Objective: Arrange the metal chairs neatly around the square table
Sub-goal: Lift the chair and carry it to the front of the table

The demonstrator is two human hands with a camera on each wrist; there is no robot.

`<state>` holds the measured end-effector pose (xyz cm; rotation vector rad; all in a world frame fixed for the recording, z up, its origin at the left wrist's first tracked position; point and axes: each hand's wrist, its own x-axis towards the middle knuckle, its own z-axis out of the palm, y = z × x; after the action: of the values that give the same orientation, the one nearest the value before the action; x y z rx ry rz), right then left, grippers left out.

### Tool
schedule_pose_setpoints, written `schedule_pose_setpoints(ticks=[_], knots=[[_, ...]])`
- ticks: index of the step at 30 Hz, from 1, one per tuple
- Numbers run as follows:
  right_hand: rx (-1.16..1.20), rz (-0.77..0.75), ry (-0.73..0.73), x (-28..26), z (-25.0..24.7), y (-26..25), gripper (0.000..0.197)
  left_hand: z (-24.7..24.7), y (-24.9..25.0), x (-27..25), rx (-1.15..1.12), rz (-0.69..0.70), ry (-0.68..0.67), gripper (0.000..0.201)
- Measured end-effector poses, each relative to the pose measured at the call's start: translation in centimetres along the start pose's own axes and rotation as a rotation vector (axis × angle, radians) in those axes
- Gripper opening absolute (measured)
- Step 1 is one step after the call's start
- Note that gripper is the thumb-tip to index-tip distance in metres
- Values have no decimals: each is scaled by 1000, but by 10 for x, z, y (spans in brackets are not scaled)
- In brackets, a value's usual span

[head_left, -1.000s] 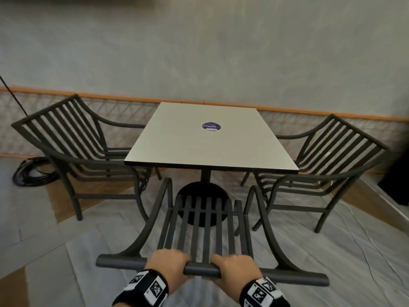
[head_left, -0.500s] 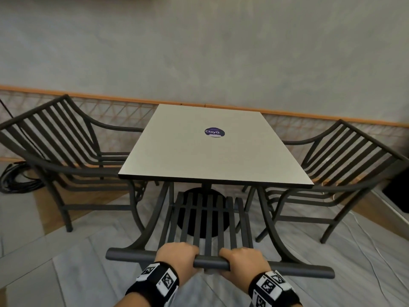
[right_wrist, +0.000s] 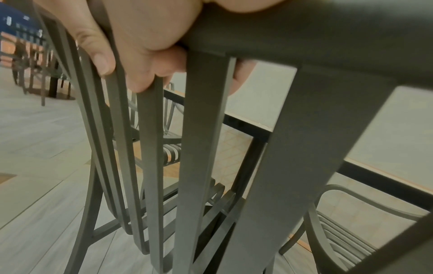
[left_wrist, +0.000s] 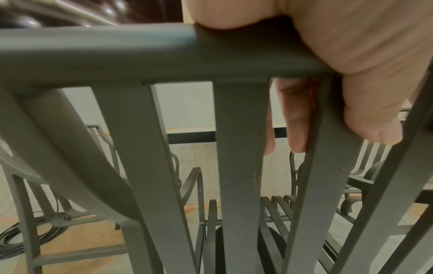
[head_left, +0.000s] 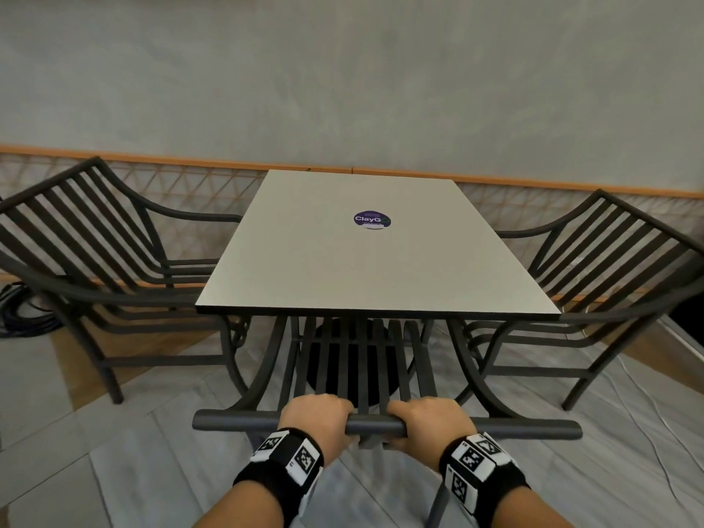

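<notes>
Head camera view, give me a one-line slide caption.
Both hands, left and right, grip a metal chair's top rail at the square table, two chairs alongside.

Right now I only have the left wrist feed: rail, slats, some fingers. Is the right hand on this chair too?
Observer: Yes. The right hand grips the same top rail, beside the left hand.
Operator: Is the seat under the table?
Observer: Its front is. The head view shows the near chair's slats running in below the table edge.
Operator: Other chairs?
Observer: Two: left chair and right chair, one at either side of the table, both facing it.
Operator: Anything on top?
Observer: Only a round dark sticker.
</notes>
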<state>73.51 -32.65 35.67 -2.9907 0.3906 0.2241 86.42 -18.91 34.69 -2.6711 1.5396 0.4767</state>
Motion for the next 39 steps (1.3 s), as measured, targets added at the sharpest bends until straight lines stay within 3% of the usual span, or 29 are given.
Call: schedule_pose_setpoints(ticks=[8, 11, 13, 15, 18, 21, 27, 32, 39], knots=[[61, 76, 41, 0, 1, -2, 32, -1, -8, -5, -73, 36, 68, 21], [66, 134, 133, -17, 3, 12, 40, -6, -44, -28, -78, -68, 69, 20], [-38, 307, 222, -40, 5, 40, 50, -10, -83, -46, -78, -186, 106, 7], [-121, 559, 171, -66, 6, 74, 50, -13, -107, -60, -129, -264, 148, 16], [-12, 757, 92, -89, 0, 109, 23, -10, -114, -64, -212, -289, 150, 24], [163, 701, 154, -92, 4, 119, 30, -5, -109, -64, -258, -336, 155, 18], [169, 673, 127, -92, 7, 127, 25, -6, -103, -65, -280, -369, 173, 12], [191, 678, 140, -92, 11, 141, 25, -1, -95, -65, -289, -381, 180, 32], [217, 700, 165, -94, 8, 132, 22, 0, -95, -62, -274, -422, 190, 26]])
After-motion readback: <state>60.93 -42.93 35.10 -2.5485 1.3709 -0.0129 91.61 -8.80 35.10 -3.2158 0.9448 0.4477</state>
